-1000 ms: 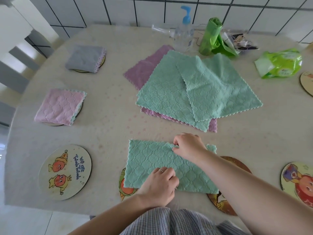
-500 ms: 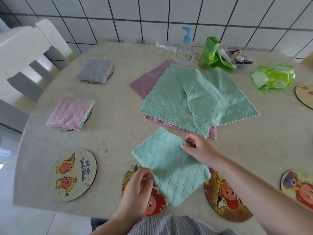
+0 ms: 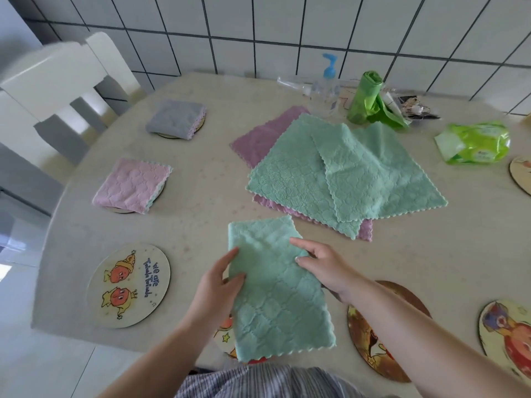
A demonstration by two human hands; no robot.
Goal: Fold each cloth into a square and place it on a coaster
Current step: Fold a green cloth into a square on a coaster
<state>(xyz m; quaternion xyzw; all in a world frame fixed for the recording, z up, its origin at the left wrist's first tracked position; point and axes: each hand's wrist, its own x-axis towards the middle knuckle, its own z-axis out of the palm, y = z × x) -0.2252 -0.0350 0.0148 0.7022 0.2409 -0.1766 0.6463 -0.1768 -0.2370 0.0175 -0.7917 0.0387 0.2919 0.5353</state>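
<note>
A green cloth (image 3: 275,291), folded into a long strip, lies lengthwise at the table's near edge and hides most of a coaster (image 3: 224,337). My left hand (image 3: 218,285) grips its left edge, thumb on top. My right hand (image 3: 321,265) pinches its right edge. Behind it lies a pile of unfolded green cloths (image 3: 339,173) on a purple cloth (image 3: 264,136). A folded pink cloth (image 3: 132,185) and a folded grey cloth (image 3: 175,119) each rest on a coaster at the left. A bare cartoon coaster (image 3: 129,285) sits near left.
A brown coaster (image 3: 373,334) and another coaster (image 3: 508,337) lie at the near right, one more coaster (image 3: 521,173) at the right edge. A pump bottle (image 3: 324,87), green bag roll (image 3: 365,96) and wipes pack (image 3: 474,142) stand at the back. A white chair (image 3: 51,96) is at the left.
The green strip has turned from lying crosswise to lengthwise, away from me. Both hands shifted from its corners to its two long edges. The camera view tilted up a little.
</note>
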